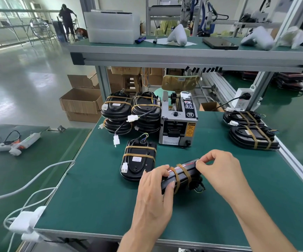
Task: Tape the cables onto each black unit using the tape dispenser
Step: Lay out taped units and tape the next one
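Note:
A black unit point(182, 176) stands on its edge near the middle of the green table, with two tan tape strips wrapped over it. My left hand point(154, 190) grips its left end, and my right hand point(219, 168) pinches its upper right edge. Its cable hangs at the lower right side. Another taped black unit point(138, 160) lies flat just to the left, a white connector on it. The grey tape dispenser point(178, 120) stands behind, a tan tape roll on top.
Two stacks of taped units point(130, 111) stand left of the dispenser, and two more taped units point(252, 130) lie at the right edge. White cables and a power adapter point(27, 220) hang off the front left corner. A glue gun point(16, 144) lies on the left table.

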### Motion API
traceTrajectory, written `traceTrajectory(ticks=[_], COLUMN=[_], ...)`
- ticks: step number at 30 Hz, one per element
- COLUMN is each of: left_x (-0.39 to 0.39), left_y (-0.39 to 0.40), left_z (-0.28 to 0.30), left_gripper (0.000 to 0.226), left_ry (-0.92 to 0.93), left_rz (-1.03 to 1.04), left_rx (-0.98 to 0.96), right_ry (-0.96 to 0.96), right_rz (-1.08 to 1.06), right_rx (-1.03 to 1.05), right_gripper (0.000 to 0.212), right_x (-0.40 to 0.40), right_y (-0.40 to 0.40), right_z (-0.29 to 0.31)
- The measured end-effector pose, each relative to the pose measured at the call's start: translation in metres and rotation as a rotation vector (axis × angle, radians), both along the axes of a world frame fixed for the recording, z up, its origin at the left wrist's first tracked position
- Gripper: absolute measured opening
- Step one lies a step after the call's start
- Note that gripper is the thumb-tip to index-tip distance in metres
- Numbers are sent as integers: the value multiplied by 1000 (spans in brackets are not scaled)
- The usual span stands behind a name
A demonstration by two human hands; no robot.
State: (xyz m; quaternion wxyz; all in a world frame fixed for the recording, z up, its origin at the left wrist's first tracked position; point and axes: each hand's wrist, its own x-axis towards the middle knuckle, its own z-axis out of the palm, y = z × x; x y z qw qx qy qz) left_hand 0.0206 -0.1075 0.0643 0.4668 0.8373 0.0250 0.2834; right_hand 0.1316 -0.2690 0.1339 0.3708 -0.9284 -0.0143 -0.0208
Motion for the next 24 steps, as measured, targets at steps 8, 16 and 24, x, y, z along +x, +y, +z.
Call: traceTrajectory(ticks=[8, 16, 24], left_x=[-1, -3, -1], left_y=[2, -2, 2], left_z=[3, 2, 3], left_gripper=[23, 34, 31], left_ry=[5, -36, 45], left_rz=[-3, 43, 33], left_rx=[6, -16, 0], right_ry=[238, 158, 132], right_rz=[34, 3, 57], right_rx=[648, 806, 721], right_gripper=[17, 22, 37], right_x=[9, -4, 1], right_y=[5, 14, 11], right_z=[-33, -53, -52])
